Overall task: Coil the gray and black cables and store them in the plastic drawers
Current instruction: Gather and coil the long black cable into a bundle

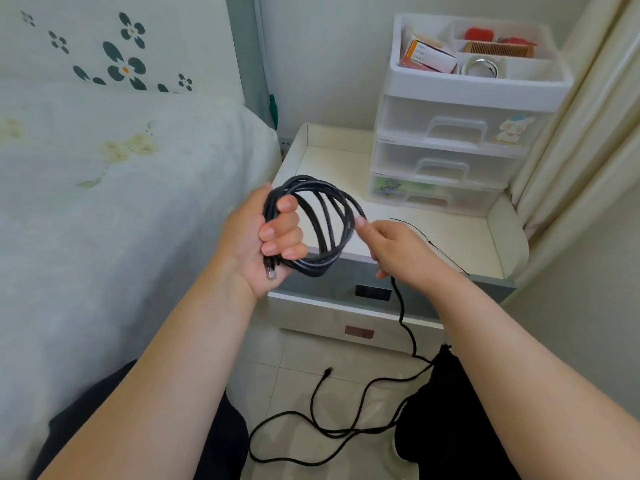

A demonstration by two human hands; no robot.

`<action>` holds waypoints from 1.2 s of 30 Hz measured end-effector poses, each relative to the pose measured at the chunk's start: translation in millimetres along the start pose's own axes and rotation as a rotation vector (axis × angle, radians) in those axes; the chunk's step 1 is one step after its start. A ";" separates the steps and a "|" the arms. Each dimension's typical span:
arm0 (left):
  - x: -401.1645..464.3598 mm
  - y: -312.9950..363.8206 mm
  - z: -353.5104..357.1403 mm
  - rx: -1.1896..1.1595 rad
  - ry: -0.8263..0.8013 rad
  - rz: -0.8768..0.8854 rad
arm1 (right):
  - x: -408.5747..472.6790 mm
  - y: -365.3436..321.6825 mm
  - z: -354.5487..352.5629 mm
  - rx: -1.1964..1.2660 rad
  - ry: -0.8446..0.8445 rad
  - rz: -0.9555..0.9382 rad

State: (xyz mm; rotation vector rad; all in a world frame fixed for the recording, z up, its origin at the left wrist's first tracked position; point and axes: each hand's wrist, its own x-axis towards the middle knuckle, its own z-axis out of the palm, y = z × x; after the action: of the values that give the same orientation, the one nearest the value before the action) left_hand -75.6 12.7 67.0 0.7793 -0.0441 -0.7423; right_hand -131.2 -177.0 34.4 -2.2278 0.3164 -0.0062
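Your left hand (266, 237) grips the coiled black cable (322, 220) before the plastic drawers (450, 157), right hand (391, 247) pinching its loose tail.

1. There is one view only, from a wide-angle camera on the person's head; no second view shares the scene.
2. The camera looks forward and down, so both forearms enter from the bottom edge and go up toward the middle.
3. The left hand (266, 233) and the right hand (398, 251) are near the middle of the frame, close to the lens.
4. Behind the hands, a little farther, stands the white bedside table (478, 237), with the plastic drawers (450, 161) on it in the upper right.
5. The bed (121, 202) fills the left side, and the tiled floor (304, 368) is at the bottom centre.
6. The wide lens bends straight lines near the edges.
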 end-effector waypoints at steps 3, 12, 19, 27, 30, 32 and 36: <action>1.9 11.2 -7.1 -0.121 0.058 0.132 | 7.1 11.7 6.4 0.016 -0.014 0.087; 4.9 43.8 -38.2 -0.448 0.335 0.461 | -2.6 19.2 31.0 -0.101 -0.056 0.079; 10.5 24.3 -27.6 -0.249 0.477 0.494 | -36.4 -17.8 41.9 -0.844 -0.057 -0.064; 24.2 0.3 -10.2 0.302 0.500 0.467 | -58.8 -39.8 62.1 -0.940 -0.042 -0.384; 25.9 -6.7 -9.3 0.481 0.468 0.390 | -57.2 -42.2 39.6 -0.901 -0.061 -0.465; 26.5 -12.6 -9.0 0.595 0.446 0.364 | -55.8 -46.7 20.7 -0.848 -0.080 -0.489; 23.9 -25.7 -2.9 0.693 0.362 0.320 | -54.0 -49.2 -2.1 -0.741 -0.112 -0.545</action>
State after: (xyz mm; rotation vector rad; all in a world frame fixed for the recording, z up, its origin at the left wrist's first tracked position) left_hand -72.0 -12.6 42.7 1.5176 -0.0995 -0.2584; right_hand -172.6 -136.9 79.4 -2.9642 -0.4316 -0.0660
